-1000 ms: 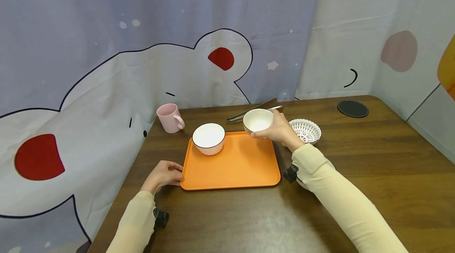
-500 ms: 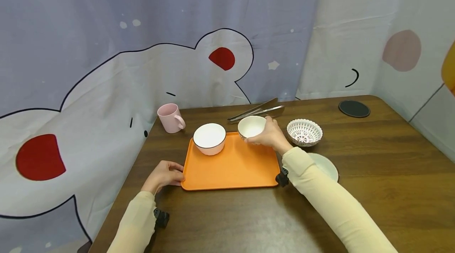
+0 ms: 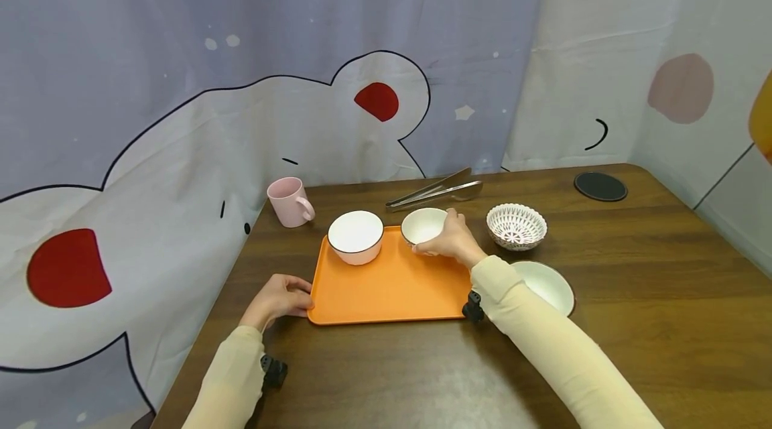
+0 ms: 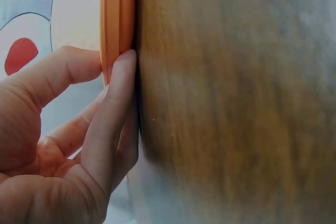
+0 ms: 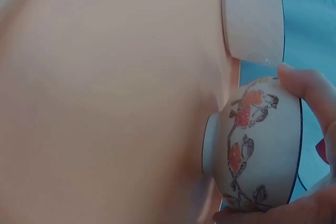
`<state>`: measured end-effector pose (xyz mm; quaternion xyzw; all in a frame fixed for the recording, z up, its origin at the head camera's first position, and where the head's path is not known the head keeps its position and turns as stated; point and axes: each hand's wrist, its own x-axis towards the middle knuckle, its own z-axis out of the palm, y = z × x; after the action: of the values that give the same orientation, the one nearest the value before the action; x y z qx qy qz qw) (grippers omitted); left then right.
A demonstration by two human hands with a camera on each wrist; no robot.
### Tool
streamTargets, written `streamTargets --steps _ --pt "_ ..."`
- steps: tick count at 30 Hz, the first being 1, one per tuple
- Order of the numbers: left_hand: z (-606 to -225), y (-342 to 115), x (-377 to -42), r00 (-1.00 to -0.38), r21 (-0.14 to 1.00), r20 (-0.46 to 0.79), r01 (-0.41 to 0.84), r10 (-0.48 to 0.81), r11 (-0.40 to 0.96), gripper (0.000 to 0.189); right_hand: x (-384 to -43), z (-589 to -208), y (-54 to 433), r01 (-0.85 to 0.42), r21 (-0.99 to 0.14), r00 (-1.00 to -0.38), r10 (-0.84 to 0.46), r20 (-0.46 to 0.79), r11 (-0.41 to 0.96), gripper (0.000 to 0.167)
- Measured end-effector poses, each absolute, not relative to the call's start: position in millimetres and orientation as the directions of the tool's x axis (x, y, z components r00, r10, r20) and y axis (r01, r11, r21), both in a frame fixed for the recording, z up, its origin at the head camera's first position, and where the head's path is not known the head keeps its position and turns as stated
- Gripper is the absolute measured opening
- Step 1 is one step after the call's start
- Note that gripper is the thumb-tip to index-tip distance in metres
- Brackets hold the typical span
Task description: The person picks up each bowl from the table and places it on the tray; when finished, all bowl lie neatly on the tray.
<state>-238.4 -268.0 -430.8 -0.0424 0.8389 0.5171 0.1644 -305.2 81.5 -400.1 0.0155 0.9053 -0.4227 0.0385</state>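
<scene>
My right hand [image 3: 449,241] grips a white bowl [image 3: 422,224] by its sides, low over the back right of the orange tray [image 3: 392,291]. In the right wrist view the outside of this bowl [image 5: 262,145] shows orange birds on a branch, and its foot is close to the tray's surface. To its left, a white bowl with a dark rim [image 3: 356,234] stands on the tray's back left corner. My left hand [image 3: 280,298] pinches the tray's left edge; in the left wrist view its fingertips [image 4: 125,64] lie against the orange rim.
A pink mug [image 3: 289,202] stands behind the tray at left, and metal tongs [image 3: 431,193] lie behind it. Right of the tray are a white openwork basket [image 3: 517,226] and a shallow pale plate [image 3: 547,287], partly behind the right sleeve. A black round coaster [image 3: 600,186] lies far right.
My right hand has carried the bird-patterned bowl leftward and down onto or close to the tray's back right, uncovering the basket and plate. The left hand has stayed at the tray's edge.
</scene>
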Motion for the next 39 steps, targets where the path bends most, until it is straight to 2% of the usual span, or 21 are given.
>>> streamTargets --steps 4,8,12,25,34,39 --pt "-429.8 -268.6 -237.3 -0.943 0.854 -0.316 -0.233 0.107 0.465 0.042 -306.6 -402.6 81.1 0.072 -0.754 -0.993 -0.021 -0.114 0.653 0.114" --pt "-428.4 -268.6 -237.3 -0.943 0.852 -0.314 -0.228 0.113 0.471 0.043 -306.3 -399.3 81.4 0.12 -0.751 -0.989 0.009 -0.15 0.65 0.124" --pt "-428.5 -267.3 -237.9 -0.94 0.85 -0.321 -0.23 0.12 0.474 0.042 -303.6 -390.3 83.3 0.14 -0.751 -0.99 0.067 -0.127 0.645 0.129" --pt "-427.0 -267.1 -239.1 -0.939 0.843 -0.324 -0.231 0.115 0.487 0.044 -288.9 -366.0 89.2 0.052 -0.75 -0.999 0.033 -0.041 0.66 0.123" --pt "-427.9 -266.3 -239.0 -0.94 0.847 -0.322 -0.231 0.116 0.478 0.041 -274.7 -356.0 93.2 -0.008 -0.721 -1.0 0.006 0.018 0.693 0.112" --pt "-428.1 -266.1 -238.4 -0.94 0.845 -0.32 -0.227 0.118 0.484 0.041 -267.3 -354.6 97.2 -0.021 -0.742 -1.0 -0.007 0.021 0.67 0.106"
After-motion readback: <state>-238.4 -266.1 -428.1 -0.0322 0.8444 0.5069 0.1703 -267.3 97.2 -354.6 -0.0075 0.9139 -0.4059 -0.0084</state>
